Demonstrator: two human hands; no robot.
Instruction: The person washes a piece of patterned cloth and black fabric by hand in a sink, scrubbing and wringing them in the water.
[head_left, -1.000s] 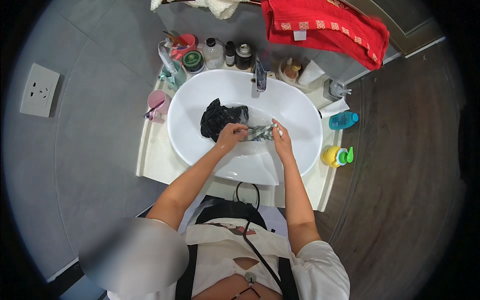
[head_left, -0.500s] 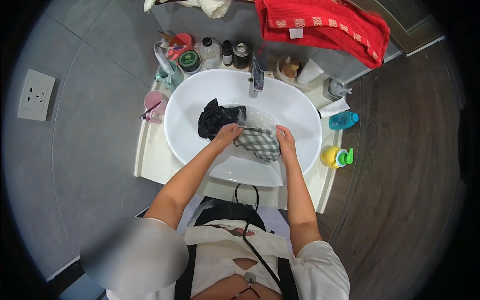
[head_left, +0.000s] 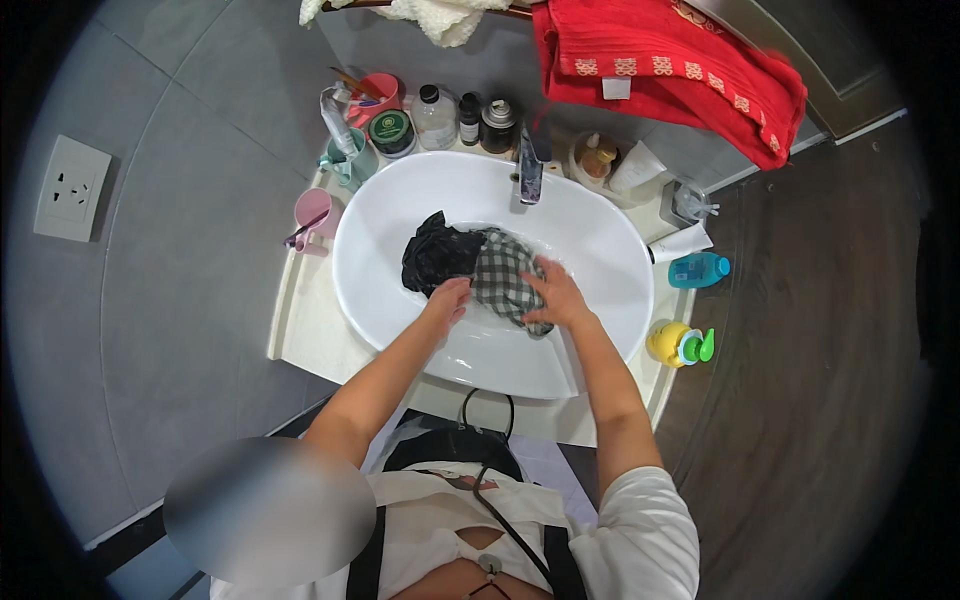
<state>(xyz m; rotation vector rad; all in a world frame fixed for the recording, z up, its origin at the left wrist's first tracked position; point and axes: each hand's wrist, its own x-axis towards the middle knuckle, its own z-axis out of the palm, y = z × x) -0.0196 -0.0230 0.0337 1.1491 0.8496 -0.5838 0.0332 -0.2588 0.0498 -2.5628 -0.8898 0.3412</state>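
Note:
A green-grey and white checked cloth [head_left: 505,270] lies wet in the white basin [head_left: 610,300], its left side touching a dark crumpled cloth [head_left: 438,258]. My right hand [head_left: 556,296] is spread open over the right part of the checked cloth, touching or just above it. At the lower left edge of that cloth is my left hand [head_left: 450,300], its thumb apart from the bent fingers and nothing visible between them. Shallow water surrounds both cloths. The tap [head_left: 530,175] stands at the basin's far rim.
Along the far counter stand a clear bottle [head_left: 435,120], a green-lidded jar [head_left: 391,131] and cups. A pink mug [head_left: 318,215] is at left. On the right are a blue bottle [head_left: 697,270] and a yellow pump bottle [head_left: 675,343]. A red towel [head_left: 660,75] hangs behind.
The checked cloth, held up by its edge between both hands before, now lies spread in the water. My right hand has opened over it; my left hand has come away from its edge.

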